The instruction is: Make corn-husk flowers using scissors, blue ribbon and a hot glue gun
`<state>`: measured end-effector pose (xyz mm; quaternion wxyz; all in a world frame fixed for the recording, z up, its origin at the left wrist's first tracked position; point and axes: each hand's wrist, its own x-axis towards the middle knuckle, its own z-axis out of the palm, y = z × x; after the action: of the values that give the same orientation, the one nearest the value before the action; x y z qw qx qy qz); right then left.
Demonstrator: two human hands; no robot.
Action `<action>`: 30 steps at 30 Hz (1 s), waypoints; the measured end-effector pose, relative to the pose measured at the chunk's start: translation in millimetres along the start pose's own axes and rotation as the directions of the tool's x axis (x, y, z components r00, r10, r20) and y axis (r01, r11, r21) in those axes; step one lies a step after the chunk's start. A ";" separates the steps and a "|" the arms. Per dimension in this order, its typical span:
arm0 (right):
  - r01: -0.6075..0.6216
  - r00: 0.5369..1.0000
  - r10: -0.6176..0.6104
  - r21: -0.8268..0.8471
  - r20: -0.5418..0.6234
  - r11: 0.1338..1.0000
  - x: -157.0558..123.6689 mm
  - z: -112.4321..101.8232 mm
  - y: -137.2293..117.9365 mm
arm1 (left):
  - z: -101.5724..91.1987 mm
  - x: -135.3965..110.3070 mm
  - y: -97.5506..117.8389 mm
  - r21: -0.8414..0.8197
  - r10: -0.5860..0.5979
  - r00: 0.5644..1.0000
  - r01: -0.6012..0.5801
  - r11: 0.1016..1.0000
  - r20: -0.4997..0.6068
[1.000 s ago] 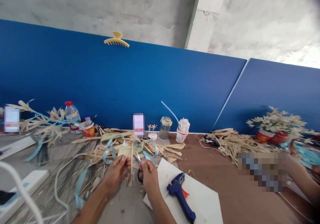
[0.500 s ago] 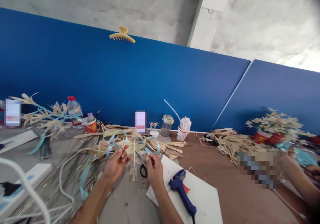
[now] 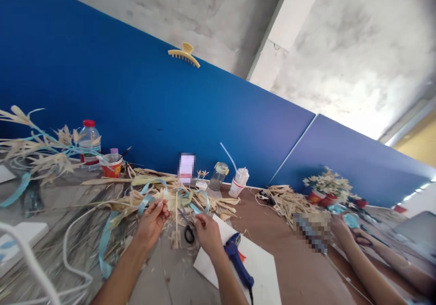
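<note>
My left hand [image 3: 152, 223] is closed in a pinch at the near edge of a pile of dried straw-coloured husk strips [image 3: 136, 180]. Whatever lies between its fingertips is too small to make out. To its right, my right hand [image 3: 208, 233] is also closed, thumb against curled fingers, with its contents hidden. Black-handled scissors [image 3: 189, 235] lie just left of the right hand, blades pointing to the pile. Light blue ribbon [image 3: 106, 246] curls through the husks. Under my right forearm lies a white board [image 3: 264, 268] bearing a blue glue gun [image 3: 238, 262].
A bottle [image 3: 90, 146], a red cup [image 3: 111, 166], a phone [image 3: 186, 167], a jar [image 3: 218, 176] and a white cup [image 3: 238, 183] line the blue partition [image 3: 143, 109]. White cables [image 3: 70, 246] cross at left. On the right, a co-worker's hands [image 3: 340, 232] hold scissors near potted flowers [image 3: 329, 184].
The view has tilted and turned right, so the table things appear farther left and more of the co-worker's arms shows. Both my hands keep nearly the same pose.
</note>
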<state>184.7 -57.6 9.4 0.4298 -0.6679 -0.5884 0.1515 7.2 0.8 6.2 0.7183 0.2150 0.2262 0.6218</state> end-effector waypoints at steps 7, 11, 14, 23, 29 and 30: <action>-0.102 0.937 0.045 0.147 0.347 0.984 20.5 -53.7 -32.3 | -1.1 0.4 -2.9 0.012 -0.028 0.999 0.028 1.000 0.029; -0.039 0.947 -0.020 0.176 0.320 0.984 45.5 -78.5 -47.9 | 1.0 -0.7 -3.0 0.017 -0.049 0.999 0.049 0.999 0.005; 0.073 0.958 -0.118 0.173 0.261 0.982 63.0 -70.9 -48.5 | 1.8 -0.5 -1.8 0.007 -0.057 0.998 0.057 0.998 -0.011; 0.523 0.841 -0.272 -0.577 0.467 0.627 77.2 9.8 -26.9 | -2.3 3.0 -1.5 0.006 -0.010 0.999 0.010 1.000 -0.037; 0.474 0.876 -0.227 -0.667 0.426 0.575 88.5 16.2 -24.4 | -8.2 7.2 -3.5 0.026 0.018 0.999 -0.016 1.000 -0.047; 0.437 0.898 -0.251 -0.659 0.362 0.612 90.5 14.1 -24.3 | -8.6 7.5 -4.1 0.033 0.023 0.999 -0.021 0.999 -0.045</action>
<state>182.4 29.4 47.0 0.0785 -0.6330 -0.7633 -0.1024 6.2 7.9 -3.6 0.7024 0.2150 0.2504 0.6307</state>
